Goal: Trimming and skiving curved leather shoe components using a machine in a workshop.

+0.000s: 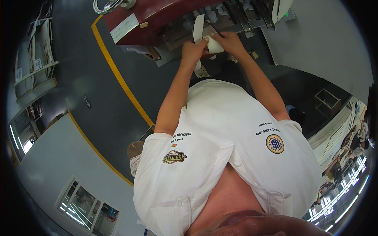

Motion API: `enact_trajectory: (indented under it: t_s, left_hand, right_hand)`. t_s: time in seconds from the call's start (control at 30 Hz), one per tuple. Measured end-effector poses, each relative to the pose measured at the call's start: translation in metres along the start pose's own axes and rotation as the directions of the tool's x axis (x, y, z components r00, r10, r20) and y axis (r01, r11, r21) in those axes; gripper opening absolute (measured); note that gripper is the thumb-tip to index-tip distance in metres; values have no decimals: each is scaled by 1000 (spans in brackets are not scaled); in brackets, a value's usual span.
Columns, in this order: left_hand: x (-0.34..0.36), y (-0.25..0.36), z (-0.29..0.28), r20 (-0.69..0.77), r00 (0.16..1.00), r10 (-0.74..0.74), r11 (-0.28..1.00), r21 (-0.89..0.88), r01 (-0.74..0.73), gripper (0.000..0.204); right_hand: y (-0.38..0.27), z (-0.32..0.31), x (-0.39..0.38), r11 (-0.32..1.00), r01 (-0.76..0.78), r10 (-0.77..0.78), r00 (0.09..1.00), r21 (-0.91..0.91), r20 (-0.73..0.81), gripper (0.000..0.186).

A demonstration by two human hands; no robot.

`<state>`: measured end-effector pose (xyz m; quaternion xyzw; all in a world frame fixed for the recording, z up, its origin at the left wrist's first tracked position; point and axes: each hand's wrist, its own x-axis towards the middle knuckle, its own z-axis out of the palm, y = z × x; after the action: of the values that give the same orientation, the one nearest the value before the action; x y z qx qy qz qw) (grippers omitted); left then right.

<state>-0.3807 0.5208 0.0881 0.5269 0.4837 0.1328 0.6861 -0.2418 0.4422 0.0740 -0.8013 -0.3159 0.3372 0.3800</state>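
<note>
My left hand (192, 51) is closed, its thumb pressing on a curved white piece (214, 45) of sheet-like material. From the other side my right hand (233, 42) pinches the same white piece near its upper edge. A long white strip (198, 28) with a jagged edge rises above my left hand, and a pale end hangs below it. Whether the strip and the curved piece are one part I cannot tell. Both hands are just in front of a dark red machine (165, 13), apart from its body. My fingertips behind the white piece are hidden.
Metal rails (240, 19) jut from the machine at the upper right, and a chrome ring handle (106, 7) is at its left. A yellow line (118, 74) runs along the dark floor. A stool (136, 151) stands at my left, a metal frame (328, 101) at the right.
</note>
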Motion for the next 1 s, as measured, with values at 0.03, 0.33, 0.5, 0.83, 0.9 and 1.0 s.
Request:
enact_trajectory:
  t_s: [0.03, 0.33, 0.5, 0.83, 0.9, 1.0]
  left_hand:
    - [0, -1, 3, -42, 999, 23, 999, -24, -24, 30]
    - [14, -8, 3, -76, 994, 76, 993, 99, -69, 33]
    - [17, -2, 8, -84, 996, -1, 1000, -27, -1, 32]
    - [-2, -17, -5, 6, 998, 55, 982, -181, -53, 29]
    - [-4, -21, -2, 29, 999, 19, 978, -208, -12, 33]
    - [-1, -27, -2, 93, 996, 13, 983, -184, 4, 37]
  right_hand:
    - [3, 1, -3, 999, 21, -21, 1000, 29, -4, 49]
    - [-6, 2, 2, 999, 17, -19, 999, 49, 46, 51]
    - [-11, -1, 18, 978, 8, -6, 1000, -208, 10, 48]
    - [-33, -31, -4, 770, 460, -535, 843, -442, -54, 26]
    - [-65, -31, -5, 757, 300, -326, 943, -581, 63, 26]
    - [-79, -31, 6, 637, 253, -289, 954, -729, 78, 28]
